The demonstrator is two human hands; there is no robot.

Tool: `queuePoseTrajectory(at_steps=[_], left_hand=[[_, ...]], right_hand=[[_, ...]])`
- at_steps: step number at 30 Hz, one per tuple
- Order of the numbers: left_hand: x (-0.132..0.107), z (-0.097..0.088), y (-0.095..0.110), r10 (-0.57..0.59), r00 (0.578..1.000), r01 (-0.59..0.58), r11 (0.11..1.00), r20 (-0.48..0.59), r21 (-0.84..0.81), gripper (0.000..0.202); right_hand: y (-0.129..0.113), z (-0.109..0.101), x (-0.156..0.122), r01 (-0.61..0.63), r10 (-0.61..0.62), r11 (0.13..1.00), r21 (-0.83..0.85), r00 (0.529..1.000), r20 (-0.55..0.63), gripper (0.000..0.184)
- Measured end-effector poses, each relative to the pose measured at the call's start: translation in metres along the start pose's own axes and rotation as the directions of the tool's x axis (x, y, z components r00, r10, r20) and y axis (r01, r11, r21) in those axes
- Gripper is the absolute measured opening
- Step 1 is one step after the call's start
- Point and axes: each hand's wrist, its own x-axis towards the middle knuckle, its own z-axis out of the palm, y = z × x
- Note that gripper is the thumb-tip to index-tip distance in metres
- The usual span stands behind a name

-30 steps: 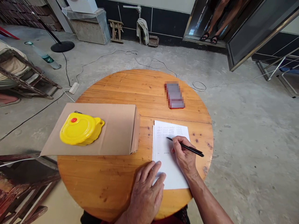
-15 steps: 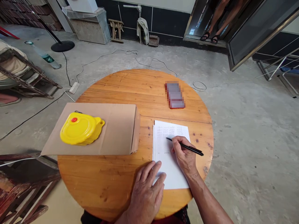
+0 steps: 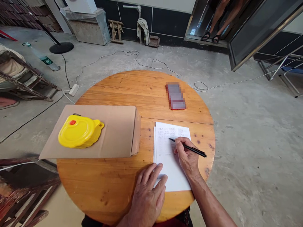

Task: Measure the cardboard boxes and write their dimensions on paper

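My right hand (image 3: pixel 188 156) is closed around a black pen (image 3: pixel 194 150), whose tip points at the handwritten lines on the upper part of a white sheet of paper (image 3: pixel 172 176). Another sheet's edge peeks out beneath it on the left. Flat across the paper's lower left edge and the table lies my left hand (image 3: pixel 150 190), fingers stretched out, gripping nothing. Both hands rest at the near side of a round wooden table (image 3: pixel 106 183). A yellow tape measure (image 3: pixel 79 131) with a red button sits on a cardboard box (image 3: pixel 117 132) to the left.
Beyond the paper, a blurred red-edged flat object (image 3: pixel 175 96) lies on the table. White cables (image 3: pixel 156 64) run over the concrete floor. A wooden chair (image 3: pixel 26 77) and a plastic bottle (image 3: pixel 46 60) are at the left. A person's legs (image 3: pixel 220 19) show in the doorway.
The pen tip has shifted very slightly to the right along the writing. The whole view has moved a little, so the table and box appear slightly further left. Both hands keep their hold.
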Motion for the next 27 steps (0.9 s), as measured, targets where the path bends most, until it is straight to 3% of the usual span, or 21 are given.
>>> queuePoseTrajectory(at_steps=[27], left_hand=[[0.0018,-0.0014,0.0016,0.003,1.0,-0.003,1.0,-0.011,0.013,0.023]], right_hand=[[0.0023,0.0007,-0.0003,0.018,-0.018,0.999,-0.04,1.0,0.01,0.021]])
